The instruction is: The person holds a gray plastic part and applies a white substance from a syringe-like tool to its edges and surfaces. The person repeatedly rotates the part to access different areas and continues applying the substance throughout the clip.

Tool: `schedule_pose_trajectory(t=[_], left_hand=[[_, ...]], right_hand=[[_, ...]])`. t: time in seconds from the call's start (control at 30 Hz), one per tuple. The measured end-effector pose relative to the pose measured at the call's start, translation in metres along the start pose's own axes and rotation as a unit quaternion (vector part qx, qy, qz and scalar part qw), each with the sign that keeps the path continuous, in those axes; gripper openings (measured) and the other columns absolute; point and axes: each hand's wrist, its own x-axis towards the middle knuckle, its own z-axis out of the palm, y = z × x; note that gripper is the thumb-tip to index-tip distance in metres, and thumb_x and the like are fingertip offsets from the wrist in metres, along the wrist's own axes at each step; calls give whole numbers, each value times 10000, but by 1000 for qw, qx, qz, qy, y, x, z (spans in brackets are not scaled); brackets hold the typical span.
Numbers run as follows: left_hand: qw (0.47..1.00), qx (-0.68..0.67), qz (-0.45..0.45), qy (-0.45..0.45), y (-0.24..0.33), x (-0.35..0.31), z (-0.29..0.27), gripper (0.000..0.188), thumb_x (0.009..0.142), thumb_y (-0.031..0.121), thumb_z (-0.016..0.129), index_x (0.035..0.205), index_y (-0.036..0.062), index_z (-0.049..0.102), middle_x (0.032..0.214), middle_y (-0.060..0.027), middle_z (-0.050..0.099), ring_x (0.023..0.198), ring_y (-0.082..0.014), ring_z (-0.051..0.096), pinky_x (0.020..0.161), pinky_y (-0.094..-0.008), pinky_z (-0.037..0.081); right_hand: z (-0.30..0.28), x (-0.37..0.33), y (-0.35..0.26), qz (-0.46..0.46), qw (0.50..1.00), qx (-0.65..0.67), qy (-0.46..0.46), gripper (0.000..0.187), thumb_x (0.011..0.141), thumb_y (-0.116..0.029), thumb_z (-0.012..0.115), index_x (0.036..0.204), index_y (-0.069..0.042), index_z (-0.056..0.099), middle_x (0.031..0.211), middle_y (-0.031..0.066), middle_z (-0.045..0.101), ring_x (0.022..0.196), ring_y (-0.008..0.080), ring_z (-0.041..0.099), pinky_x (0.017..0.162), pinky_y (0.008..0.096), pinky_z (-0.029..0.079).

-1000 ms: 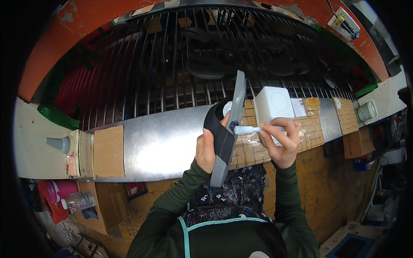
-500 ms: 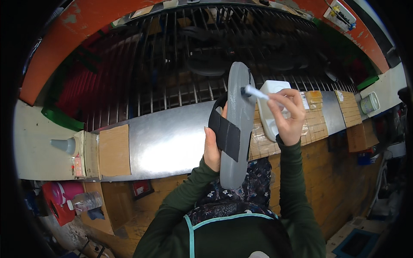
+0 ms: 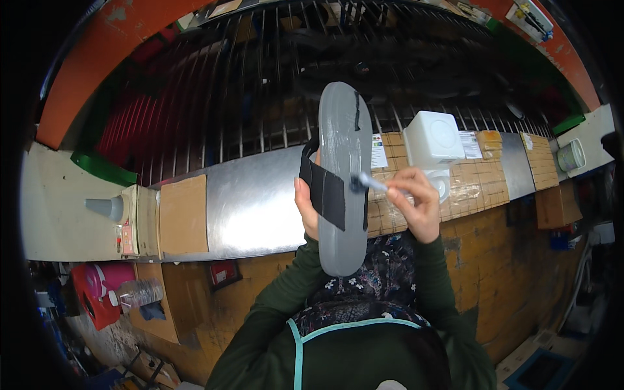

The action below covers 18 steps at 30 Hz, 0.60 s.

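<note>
My left hand [image 3: 308, 208] is closed round the side of a grey slide sandal sole [image 3: 336, 136], held upright with its underside toward me. The sole has a wide black strap [image 3: 326, 195] folded against it. In the fingers of my right hand [image 3: 417, 200] is a small white-handled brush [image 3: 374, 184], its dark tip touching the middle of the sole near the strap. A wet-looking black streak [image 3: 357, 110] runs down the upper right of the sole. Beside my right hand stands a white plastic container [image 3: 435, 138].
A conveyor of metal rods [image 3: 260, 97] carries dark sandals beyond the steel ledge [image 3: 253, 208]. Cardboard [image 3: 478, 185] lies under the white container; another cardboard piece [image 3: 184, 214] is at left. A grey cone [image 3: 104, 207], a plastic bottle [image 3: 138, 294] and a tub [image 3: 571, 155] stand around.
My right hand and the brush have moved down along the sole, from its upper part to its middle. The sandal has shifted slightly left and up.
</note>
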Motion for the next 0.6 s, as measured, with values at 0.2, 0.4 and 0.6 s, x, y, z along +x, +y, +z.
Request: schedule_pose_trajectory(t=[0.2,0.4,0.6], left_hand=[[956,235,177,-18,-4,13,-1,740,972,530,194,1421,-20,402,1114,-108,610,963,-170,584,801,-319,491],[922,329,202,-32,-4,11,-5,689,1006,430,163,1409,-72,408,1023,-131,677,915,-177,634,799,-296,503],[892,400,208,-29,-7,10,-10,662,1000,390,171,1376,-74,457,910,-133,695,844,-186,646,761,-302,503]], right_hand=[[13,-42,-18,89,993,62,48,156,834,-63,706,964,23,724,934,67,577,856,150,559,752,270,454],[23,-40,-16,79,994,5,74,154,838,-64,714,977,2,729,916,54,567,813,128,550,694,244,446],[24,-32,-11,44,991,-65,112,158,835,-77,724,981,-21,736,909,44,567,753,110,540,663,247,449]])
